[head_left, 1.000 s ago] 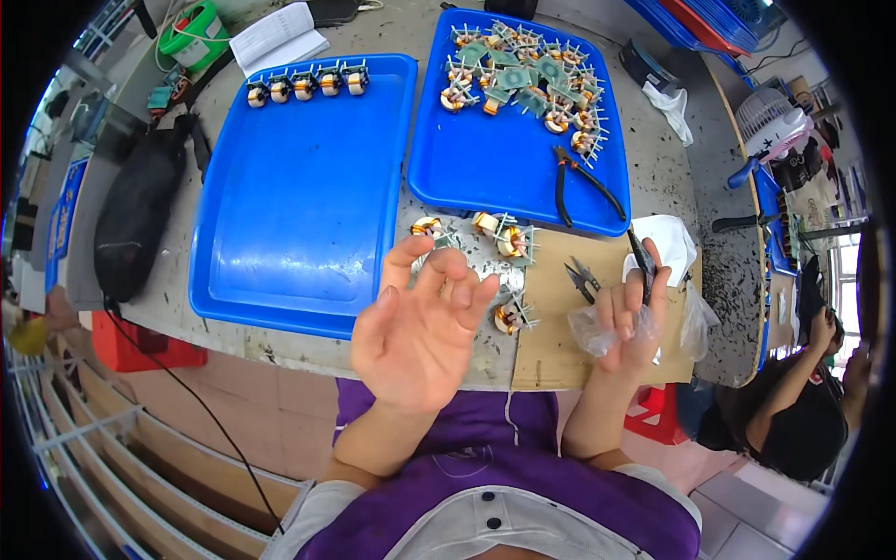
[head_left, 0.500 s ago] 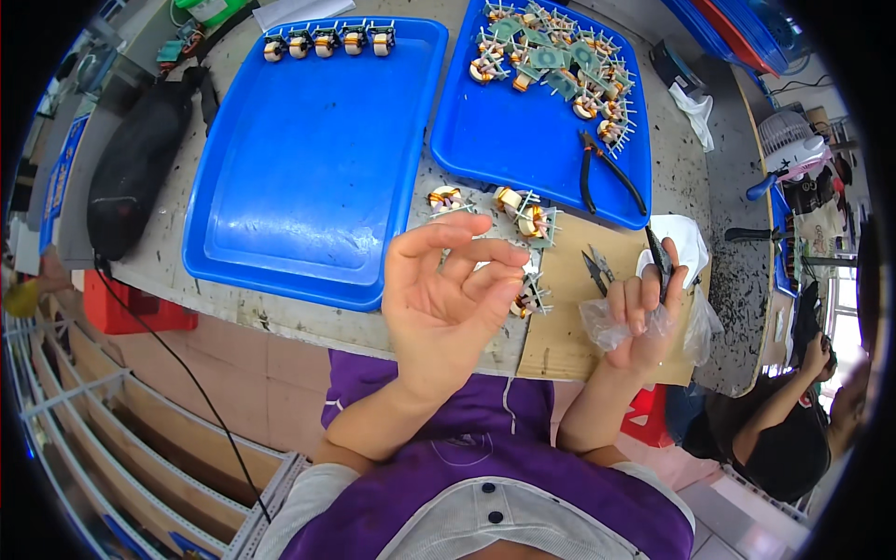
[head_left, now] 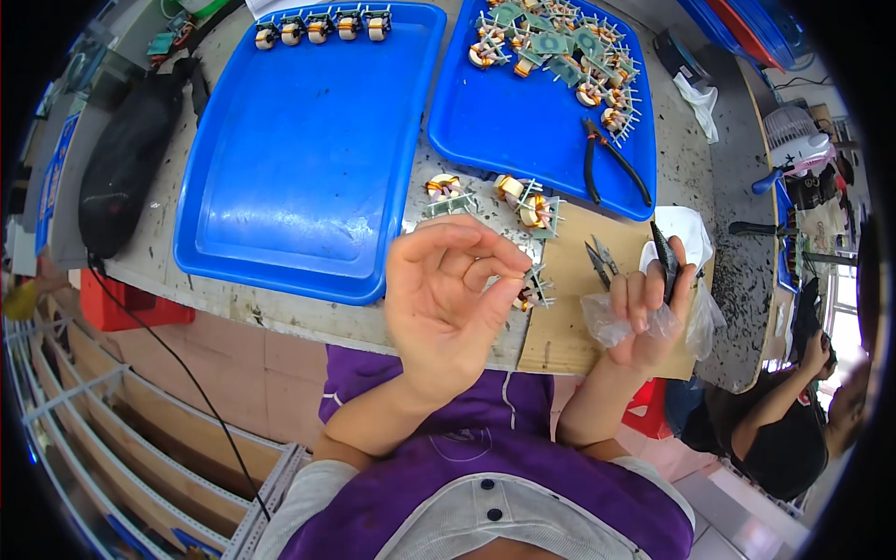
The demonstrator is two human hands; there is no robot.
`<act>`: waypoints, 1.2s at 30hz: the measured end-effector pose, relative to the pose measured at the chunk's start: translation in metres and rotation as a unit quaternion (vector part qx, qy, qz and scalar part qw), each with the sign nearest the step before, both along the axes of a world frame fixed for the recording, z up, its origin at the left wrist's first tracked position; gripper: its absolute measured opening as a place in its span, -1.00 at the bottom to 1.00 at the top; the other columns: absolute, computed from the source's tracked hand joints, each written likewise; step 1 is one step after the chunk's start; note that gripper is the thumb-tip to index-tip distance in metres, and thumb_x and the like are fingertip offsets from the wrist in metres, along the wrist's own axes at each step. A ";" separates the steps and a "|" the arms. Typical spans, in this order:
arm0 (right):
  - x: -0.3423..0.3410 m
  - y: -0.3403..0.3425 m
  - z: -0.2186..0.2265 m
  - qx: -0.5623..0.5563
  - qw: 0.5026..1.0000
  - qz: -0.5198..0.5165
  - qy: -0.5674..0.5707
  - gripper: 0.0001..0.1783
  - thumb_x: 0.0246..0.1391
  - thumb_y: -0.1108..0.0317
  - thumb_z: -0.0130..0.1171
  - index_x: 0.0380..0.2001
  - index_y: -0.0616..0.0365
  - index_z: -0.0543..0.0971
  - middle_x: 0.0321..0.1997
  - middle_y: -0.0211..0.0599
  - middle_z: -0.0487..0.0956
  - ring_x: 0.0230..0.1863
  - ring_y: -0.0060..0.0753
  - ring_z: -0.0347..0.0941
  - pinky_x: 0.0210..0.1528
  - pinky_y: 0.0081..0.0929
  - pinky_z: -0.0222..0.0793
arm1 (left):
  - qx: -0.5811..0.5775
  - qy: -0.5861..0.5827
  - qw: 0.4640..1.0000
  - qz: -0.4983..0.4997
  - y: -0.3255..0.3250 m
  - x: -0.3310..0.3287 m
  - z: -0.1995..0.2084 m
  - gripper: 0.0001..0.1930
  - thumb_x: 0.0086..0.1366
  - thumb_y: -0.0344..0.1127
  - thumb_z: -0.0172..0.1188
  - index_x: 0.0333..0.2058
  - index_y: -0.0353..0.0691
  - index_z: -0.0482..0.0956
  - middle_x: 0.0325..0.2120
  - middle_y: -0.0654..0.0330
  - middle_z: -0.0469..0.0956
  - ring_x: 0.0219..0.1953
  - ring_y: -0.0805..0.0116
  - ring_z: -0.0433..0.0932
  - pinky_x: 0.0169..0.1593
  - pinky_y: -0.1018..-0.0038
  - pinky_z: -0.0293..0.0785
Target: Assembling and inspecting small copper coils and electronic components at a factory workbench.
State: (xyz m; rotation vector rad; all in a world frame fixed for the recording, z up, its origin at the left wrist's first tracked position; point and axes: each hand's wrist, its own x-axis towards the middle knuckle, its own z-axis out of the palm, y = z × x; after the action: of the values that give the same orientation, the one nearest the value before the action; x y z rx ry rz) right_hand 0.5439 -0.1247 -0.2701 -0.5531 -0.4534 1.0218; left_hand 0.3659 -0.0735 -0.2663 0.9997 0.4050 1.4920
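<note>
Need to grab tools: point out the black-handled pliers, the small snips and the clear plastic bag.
black-handled pliers [head_left: 611, 163], head view, on a handle.
small snips [head_left: 600, 259], head view, at the pivot.
clear plastic bag [head_left: 607, 322], head view, crumpled left part.

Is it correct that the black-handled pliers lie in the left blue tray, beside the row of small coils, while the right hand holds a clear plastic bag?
Not quite. The head view shows the black-handled pliers on the right blue tray, near its pile of coil parts. The left blue tray holds only the row of small coils. The right hand does hold a clear plastic bag.

clear plastic bag [head_left: 623, 322] (crumpled), right hand [head_left: 646, 313]
</note>
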 end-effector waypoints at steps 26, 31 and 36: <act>0.002 0.004 -0.008 0.005 1.000 0.011 -0.024 -0.50 0.26 0.13 -0.49 0.02 0.23 0.29 -0.69 -0.39 0.34 -0.85 -0.64 0.06 -0.71 -0.61 0.01 | 0.046 0.128 0.989 0.062 0.008 0.006 -0.022 -0.41 -0.03 -0.71 0.13 0.00 -0.28 0.14 -0.60 0.33 0.13 -0.38 0.47 0.39 -0.36 0.62 0.30; 0.007 0.005 -0.010 0.010 1.000 0.016 -0.022 -0.50 0.26 0.13 -0.50 0.02 0.23 0.29 -0.68 -0.39 0.33 -0.85 -0.64 0.07 -0.71 -0.61 0.01 | -0.096 0.093 0.991 -0.019 0.008 0.004 -0.017 -0.61 -0.01 -0.67 0.17 -0.16 -0.33 0.35 -0.59 0.35 0.19 -0.40 0.53 0.36 -0.36 0.63 0.31; 0.008 0.004 -0.010 0.011 1.000 0.018 -0.022 -0.50 0.26 0.13 -0.50 0.02 0.22 0.29 -0.68 -0.40 0.34 -0.85 -0.64 0.07 -0.71 -0.61 0.01 | -0.119 0.070 0.989 -0.050 0.008 0.001 -0.025 -0.76 0.02 -0.65 0.16 -0.27 -0.37 0.45 -0.54 0.31 0.30 -0.44 0.61 0.31 -0.34 0.68 0.27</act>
State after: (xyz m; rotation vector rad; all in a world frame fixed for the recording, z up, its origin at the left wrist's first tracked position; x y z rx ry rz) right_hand 0.5522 -0.1207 -0.2804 -0.5502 -0.5144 1.0396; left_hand 0.3671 -0.0653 -0.2916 0.9217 0.6102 1.2542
